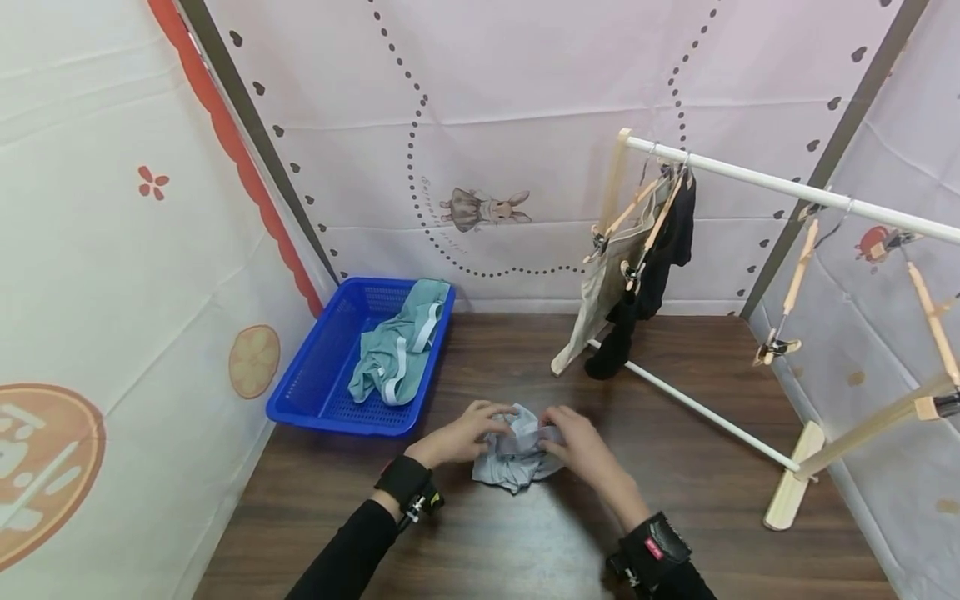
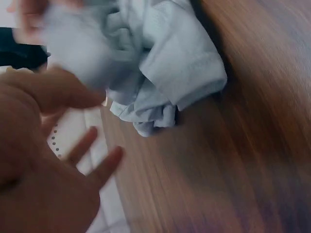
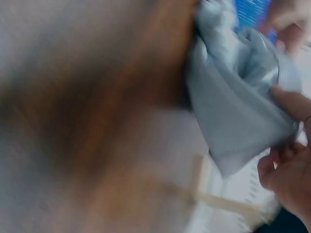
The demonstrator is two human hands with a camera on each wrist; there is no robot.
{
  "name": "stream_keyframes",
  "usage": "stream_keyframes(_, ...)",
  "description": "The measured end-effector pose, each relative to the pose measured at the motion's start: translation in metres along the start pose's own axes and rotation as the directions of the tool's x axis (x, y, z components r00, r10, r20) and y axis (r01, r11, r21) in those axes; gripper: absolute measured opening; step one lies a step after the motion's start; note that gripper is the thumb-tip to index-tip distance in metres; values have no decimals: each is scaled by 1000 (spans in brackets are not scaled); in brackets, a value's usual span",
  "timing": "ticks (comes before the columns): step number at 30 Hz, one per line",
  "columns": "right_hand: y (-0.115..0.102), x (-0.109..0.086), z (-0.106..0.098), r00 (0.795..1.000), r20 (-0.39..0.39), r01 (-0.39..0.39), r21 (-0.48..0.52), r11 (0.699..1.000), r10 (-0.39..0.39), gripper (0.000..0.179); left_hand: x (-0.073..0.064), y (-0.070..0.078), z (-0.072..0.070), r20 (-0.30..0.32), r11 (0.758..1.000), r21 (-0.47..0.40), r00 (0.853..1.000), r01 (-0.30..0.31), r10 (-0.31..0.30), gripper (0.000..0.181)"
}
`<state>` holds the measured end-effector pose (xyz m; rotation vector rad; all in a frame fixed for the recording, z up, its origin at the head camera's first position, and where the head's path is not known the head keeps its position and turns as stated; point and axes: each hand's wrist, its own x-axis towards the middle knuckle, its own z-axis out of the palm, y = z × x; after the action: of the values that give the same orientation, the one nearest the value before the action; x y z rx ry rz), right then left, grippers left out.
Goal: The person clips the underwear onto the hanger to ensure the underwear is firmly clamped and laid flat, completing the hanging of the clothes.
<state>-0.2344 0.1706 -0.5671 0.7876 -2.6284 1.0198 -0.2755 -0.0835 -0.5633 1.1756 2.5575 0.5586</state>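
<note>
A crumpled light grey garment (image 1: 513, 467) lies on the wooden surface between both hands; a hemmed opening of it (image 2: 189, 73) shows in the left wrist view. My right hand (image 1: 577, 442) pinches its edge between thumb and fingers, and in the right wrist view that corner of grey fabric (image 3: 238, 116) is stretched out from the bunched part. At the garment's left side is my left hand (image 1: 468, 433), its fingers spread and curved near the cloth. The left wrist view shows this hand (image 2: 53, 160) blurred, with thumb and fingers apart.
To the left, a blue plastic basket (image 1: 303, 392) holds a green garment with white trim (image 1: 405, 342). A white-railed rack (image 1: 750, 177) stands at right, carrying a beige cloth (image 1: 600, 292), black clothing (image 1: 663, 250) and bare wooden clip hangers (image 1: 801, 267). Printed fabric walls surround the floor.
</note>
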Motion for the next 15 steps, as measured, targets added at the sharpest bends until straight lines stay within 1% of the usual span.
stream_keyframes(2,-1,0,-21,997,-18,76,24,997,-75,29,3,4,-1,62,995,38,994,-89,87,38)
stream_keyframes(3,-1,-1,-32,994,-28,109,38,993,-108,29,5,6,-2,73,990,46,989,-131,128,39)
stream_keyframes(4,-1,-1,-43,990,-42,137,46,989,-135,28,7,9,-5,76,987,32,985,-157,154,40)
stream_keyframes(6,-3,-2,-65,982,-68,177,46,983,-174,28,8,13,-13,50,983,-1,982,-182,181,36)
stream_keyframes(8,-5,-1,-86,975,-104,200,35,979,-196,28,7,15,-26,-12,983,-36,984,-178,177,28)
stream_keyframes(10,-8,-1,-105,971,-142,196,19,980,-192,28,0,16,-41,-68,989,-49,988,-142,139,19)
stream_keyframes(13,-13,-2,-130,969,-185,161,-20,987,-162,29,-14,13,-63,-132,992,-67,986,-112,102,20)
stream_keyframes(15,-15,-5,-145,973,-198,111,-52,992,-119,28,-27,11,-76,-171,991,-103,983,-90,72,15)
